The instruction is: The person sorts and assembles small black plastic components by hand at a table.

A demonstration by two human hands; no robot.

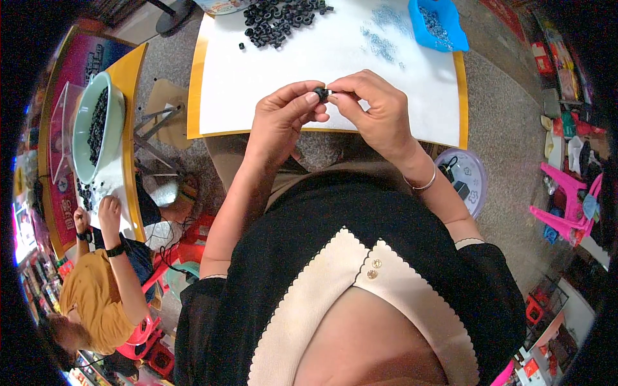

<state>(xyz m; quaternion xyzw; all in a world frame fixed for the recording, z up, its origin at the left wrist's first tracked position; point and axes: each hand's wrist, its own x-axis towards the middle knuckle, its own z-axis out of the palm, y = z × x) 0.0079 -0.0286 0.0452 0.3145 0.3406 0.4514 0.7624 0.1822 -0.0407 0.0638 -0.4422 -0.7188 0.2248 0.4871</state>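
Observation:
Over the near edge of the white-topped table [257, 96], both of my hands meet at one small part. My left hand [278, 116] pinches a small, round black part [320, 94] between thumb and fingers. From the other side my right hand [380, 106] has its thumb and forefinger closed at the part's end. What those fingertips hold is too small to name. Farther off lies a pile of similar black ring-shaped parts [273, 26], one of them apart from the heap. Tiny pale-blue pieces [380, 45] are scattered toward the right, beside a blue tray [458, 35] holding more.
At the left, a person in a mustard shirt [103, 289] works at another table [132, 71] with a pale green basin [119, 116] of black parts. A lilac round tub [479, 186] stands by my table's right. Farther right is a pink plastic stool [570, 199].

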